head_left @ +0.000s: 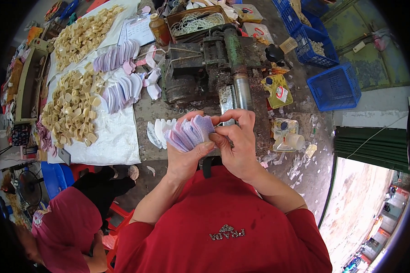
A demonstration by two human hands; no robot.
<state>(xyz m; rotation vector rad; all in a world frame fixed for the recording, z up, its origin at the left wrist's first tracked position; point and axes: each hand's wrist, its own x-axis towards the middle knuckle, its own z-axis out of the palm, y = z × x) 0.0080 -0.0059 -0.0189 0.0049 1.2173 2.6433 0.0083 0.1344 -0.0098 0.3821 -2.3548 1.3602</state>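
Observation:
A fanned stack of lilac and white curved fabric pieces [191, 132] is held in front of my chest. My left hand [184, 157] is wrapped round it, with the thumb along the near side and fingers behind. At the stack's right edge, my right hand [239, 143] pinches with thumb and forefinger against the end piece. Just left of my hands lie white curved pieces [157, 132] on the bench. Beyond my hands stands a dark, greasy machine [191, 68] with a bright metal shaft [243, 93].
Lilac piece stacks [121, 93] and heaps of beige blocks [70, 111] cover a white sheet [118, 141] at left. A tray of cord [198, 25] sits behind the machine. Yellowish canisters [278, 91] and a blue crate [335, 87] stand right. A seated person [68, 230] is at lower left.

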